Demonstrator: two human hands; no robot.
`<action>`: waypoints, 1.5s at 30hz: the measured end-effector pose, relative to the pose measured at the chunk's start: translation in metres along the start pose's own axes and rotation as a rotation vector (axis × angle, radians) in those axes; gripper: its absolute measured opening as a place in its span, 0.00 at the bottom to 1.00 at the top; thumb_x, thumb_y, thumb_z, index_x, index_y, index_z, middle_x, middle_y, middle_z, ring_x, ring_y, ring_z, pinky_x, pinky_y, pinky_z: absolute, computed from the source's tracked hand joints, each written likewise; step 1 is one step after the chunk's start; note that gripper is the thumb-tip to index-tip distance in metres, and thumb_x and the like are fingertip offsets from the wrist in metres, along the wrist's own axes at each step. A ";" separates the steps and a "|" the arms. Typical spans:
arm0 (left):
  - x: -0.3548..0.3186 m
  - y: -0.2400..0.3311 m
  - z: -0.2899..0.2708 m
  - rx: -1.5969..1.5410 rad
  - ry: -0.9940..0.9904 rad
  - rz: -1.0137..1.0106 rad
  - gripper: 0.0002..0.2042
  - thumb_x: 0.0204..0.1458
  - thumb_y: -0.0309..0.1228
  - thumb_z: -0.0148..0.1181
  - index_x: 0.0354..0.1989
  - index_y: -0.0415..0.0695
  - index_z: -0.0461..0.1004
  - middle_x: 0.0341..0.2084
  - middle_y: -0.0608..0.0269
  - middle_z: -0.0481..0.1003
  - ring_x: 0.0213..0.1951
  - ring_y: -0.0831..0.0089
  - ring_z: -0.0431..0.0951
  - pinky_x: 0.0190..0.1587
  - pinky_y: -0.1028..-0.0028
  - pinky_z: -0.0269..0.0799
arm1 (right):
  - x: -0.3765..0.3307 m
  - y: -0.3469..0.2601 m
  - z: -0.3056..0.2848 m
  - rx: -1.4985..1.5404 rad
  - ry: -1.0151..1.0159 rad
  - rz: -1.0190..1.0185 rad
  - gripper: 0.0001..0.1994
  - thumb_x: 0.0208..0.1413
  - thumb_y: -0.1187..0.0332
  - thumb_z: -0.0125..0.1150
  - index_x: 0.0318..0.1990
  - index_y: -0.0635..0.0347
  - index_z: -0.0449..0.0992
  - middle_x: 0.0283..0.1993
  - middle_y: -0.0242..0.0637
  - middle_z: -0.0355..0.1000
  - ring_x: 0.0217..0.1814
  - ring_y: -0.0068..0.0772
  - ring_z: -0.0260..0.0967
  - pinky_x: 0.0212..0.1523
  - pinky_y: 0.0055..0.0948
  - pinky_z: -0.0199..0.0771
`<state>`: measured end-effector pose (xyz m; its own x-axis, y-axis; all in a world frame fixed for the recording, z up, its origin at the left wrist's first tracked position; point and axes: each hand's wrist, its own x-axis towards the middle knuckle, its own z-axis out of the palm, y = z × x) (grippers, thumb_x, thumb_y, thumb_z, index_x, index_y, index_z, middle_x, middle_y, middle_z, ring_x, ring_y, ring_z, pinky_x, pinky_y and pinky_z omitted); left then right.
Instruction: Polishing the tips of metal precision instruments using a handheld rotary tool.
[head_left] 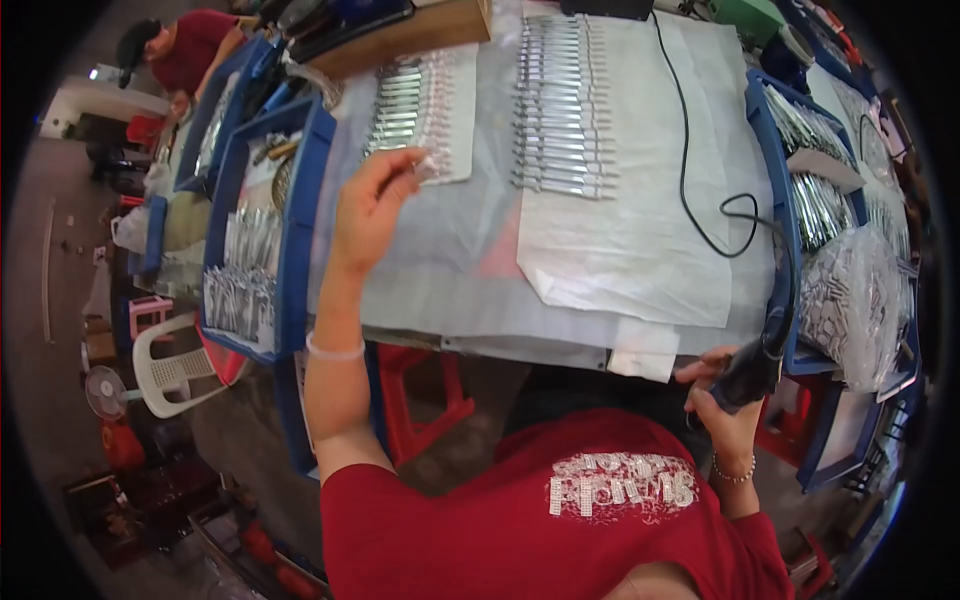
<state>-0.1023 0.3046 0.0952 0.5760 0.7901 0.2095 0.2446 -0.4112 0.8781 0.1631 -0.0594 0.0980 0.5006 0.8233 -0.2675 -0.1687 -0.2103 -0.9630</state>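
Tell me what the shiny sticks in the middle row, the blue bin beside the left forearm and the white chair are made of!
The shiny sticks look like polished metal: silvery, with bright glints, though shiny plastic is possible. The blue bin seems smooth, hard plastic: one even colour, stiff walls. The white chair is probably smooth plastic: its rounded frame looks moulded.
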 end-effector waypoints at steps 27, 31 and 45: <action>0.101 -0.045 -0.025 0.268 -0.217 0.045 0.07 0.52 0.21 0.58 0.39 0.38 0.78 0.35 0.63 0.76 0.38 0.72 0.75 0.42 0.76 0.68 | 0.006 -0.008 0.014 -0.071 -0.024 -0.036 0.20 0.41 0.75 0.71 0.44 0.65 0.71 0.28 0.33 0.77 0.28 0.16 0.72 0.31 0.18 0.72; 0.071 0.000 0.046 0.275 -0.395 0.265 0.06 0.52 0.22 0.58 0.38 0.39 0.77 0.33 0.59 0.75 0.37 0.65 0.76 0.41 0.72 0.70 | 0.004 -0.008 0.016 -0.103 -0.051 -0.035 0.20 0.41 0.74 0.71 0.43 0.64 0.72 0.27 0.31 0.77 0.28 0.16 0.72 0.32 0.19 0.72; 0.035 -0.002 0.149 0.667 -0.354 0.384 0.07 0.47 0.28 0.64 0.34 0.43 0.74 0.33 0.60 0.74 0.42 0.59 0.74 0.43 0.62 0.67 | -0.027 -0.014 -0.005 -0.134 -0.077 -0.060 0.22 0.42 0.76 0.70 0.47 0.63 0.69 0.30 0.35 0.75 0.33 0.22 0.74 0.35 0.22 0.74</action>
<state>0.0339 0.2652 0.0371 0.8961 0.3977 0.1971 0.3272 -0.8919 0.3121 0.1559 -0.0811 0.1184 0.4385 0.8735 -0.2113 -0.0233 -0.2240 -0.9743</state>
